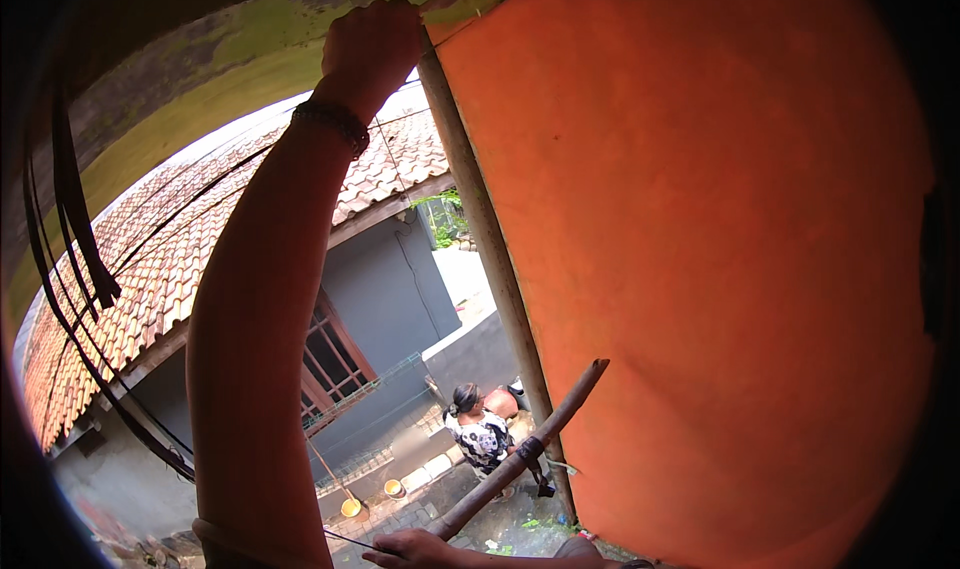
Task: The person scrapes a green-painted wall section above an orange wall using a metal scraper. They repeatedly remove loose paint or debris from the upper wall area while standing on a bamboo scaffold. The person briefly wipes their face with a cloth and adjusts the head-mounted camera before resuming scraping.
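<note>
My left arm reaches high, with a dark beaded bracelet (333, 127) on its wrist. At the top, my left hand (375, 44) is closed close to the upper end of a long upright pole (487, 229), under the greenish overhang (235, 84). What its fingers hold is hidden. Low down, my right hand (412, 546) comes in from the right with its fingers closed on a thin dark strand (347, 539). Just above it slants a rough wooden stick (490, 484), bound with a dark wrapping (529, 451) and crossing the pole's lower part.
A bright orange wall (700, 249) fills the right side beside the pole. Dark cables (75, 209) hang at the left. Well below are a tiled roof (150, 259), a grey house wall (385, 284), yellow buckets (351, 508) and a person (478, 434) in a patterned top.
</note>
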`<action>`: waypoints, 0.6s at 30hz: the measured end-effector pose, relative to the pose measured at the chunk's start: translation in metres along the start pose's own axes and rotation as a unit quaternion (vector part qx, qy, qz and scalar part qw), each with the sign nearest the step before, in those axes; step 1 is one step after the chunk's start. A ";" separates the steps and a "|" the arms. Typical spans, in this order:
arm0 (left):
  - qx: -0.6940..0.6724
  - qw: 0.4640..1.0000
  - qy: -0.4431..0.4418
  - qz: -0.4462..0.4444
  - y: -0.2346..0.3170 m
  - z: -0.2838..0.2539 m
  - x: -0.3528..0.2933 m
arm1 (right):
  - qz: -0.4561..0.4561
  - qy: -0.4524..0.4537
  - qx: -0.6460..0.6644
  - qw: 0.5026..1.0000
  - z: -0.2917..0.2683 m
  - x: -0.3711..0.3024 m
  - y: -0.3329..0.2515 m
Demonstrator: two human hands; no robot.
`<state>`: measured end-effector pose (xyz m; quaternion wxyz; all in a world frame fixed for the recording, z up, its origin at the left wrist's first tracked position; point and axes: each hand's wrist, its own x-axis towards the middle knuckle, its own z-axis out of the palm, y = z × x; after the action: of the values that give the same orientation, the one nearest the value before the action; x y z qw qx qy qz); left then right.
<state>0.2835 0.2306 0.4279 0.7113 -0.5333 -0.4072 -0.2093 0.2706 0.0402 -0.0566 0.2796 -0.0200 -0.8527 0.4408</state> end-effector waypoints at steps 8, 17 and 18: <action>0.007 0.998 -0.037 -0.040 -0.023 -0.011 -0.035 | 0.019 0.062 -0.005 0.998 0.000 0.008 0.013; -0.039 0.996 -0.053 -0.052 0.002 0.007 -0.010 | 0.040 0.045 0.000 0.998 0.006 0.004 -0.001; -0.046 0.996 -0.047 -0.058 0.005 0.010 -0.014 | 0.044 0.047 0.007 0.998 0.003 0.003 -0.004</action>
<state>0.2749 0.2394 0.4147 0.6530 -0.5500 -0.4603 -0.2435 0.2674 0.0370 -0.0536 0.2999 -0.0769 -0.8338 0.4570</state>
